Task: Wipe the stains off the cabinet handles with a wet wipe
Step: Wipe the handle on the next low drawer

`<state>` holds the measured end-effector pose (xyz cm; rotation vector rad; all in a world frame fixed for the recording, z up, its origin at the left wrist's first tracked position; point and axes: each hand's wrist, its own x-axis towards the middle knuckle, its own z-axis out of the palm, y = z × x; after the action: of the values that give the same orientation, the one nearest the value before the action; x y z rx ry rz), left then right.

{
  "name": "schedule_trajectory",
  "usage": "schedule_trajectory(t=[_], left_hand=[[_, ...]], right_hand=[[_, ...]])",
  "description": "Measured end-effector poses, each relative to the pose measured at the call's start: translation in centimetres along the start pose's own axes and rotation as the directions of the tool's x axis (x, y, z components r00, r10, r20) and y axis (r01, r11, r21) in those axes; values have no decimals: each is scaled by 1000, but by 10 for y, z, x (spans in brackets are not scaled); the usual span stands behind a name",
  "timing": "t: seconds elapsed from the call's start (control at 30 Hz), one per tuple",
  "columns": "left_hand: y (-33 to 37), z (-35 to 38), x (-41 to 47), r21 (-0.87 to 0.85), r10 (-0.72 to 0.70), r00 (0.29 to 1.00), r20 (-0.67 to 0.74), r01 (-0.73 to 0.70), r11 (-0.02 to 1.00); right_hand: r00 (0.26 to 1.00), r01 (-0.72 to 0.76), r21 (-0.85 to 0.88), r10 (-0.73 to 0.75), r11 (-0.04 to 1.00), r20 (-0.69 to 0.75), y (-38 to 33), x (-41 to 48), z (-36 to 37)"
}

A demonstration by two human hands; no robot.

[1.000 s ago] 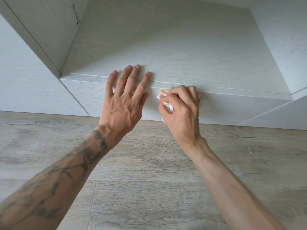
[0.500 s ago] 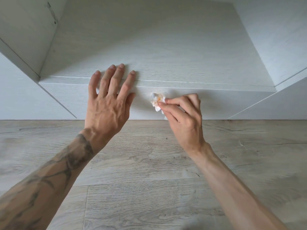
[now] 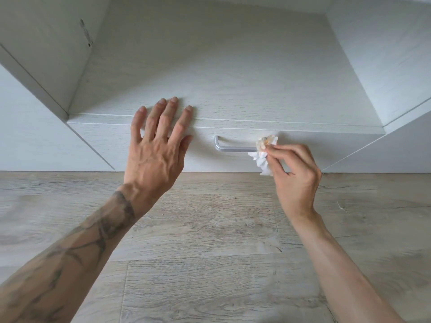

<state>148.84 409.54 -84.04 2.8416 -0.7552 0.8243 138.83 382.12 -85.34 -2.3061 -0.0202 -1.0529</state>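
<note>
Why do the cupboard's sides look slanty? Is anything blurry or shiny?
Head view: the wide lens splays the straight edges of the cabinet outward. Head view: soft light, faint shadows beside the left hand and behind the handle. Head view: no glare, only a dull sheen on the handle; the wet wipe and right hand look sharp.

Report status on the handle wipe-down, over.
Left hand flat, fingers straight, on the drawer front. Right hand pinches the wet wipe at the right end of the handle. Wipe carries orange stain; nothing blocks the handle.
</note>
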Motion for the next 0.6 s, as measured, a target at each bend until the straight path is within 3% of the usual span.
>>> schedule_trajectory(t=[0.13, 0.27, 0.37, 0.47, 0.6], left_hand=[[0, -3, 0, 14, 2, 1000, 22, -2, 1000], [3, -8, 1, 14, -3, 998, 55, 3, 1000], [3, -14, 2, 17, -7, 996, 90, 5, 1000], [2, -23, 2, 15, 10, 989, 149, -12, 1000], [2, -46, 3, -57, 0, 973, 229, 13, 998]], right_hand=[[915, -394, 283, 403, 874, 30, -10, 0, 4], [865, -470, 378, 502, 797, 17, -32, -2, 16], [851, -480, 350, 524, 804, -36, -42, -8, 15], [898, -408, 267, 436, 873, -53, -47, -9, 8], [930, -363, 214, 366, 907, 29, -65, -6, 6]])
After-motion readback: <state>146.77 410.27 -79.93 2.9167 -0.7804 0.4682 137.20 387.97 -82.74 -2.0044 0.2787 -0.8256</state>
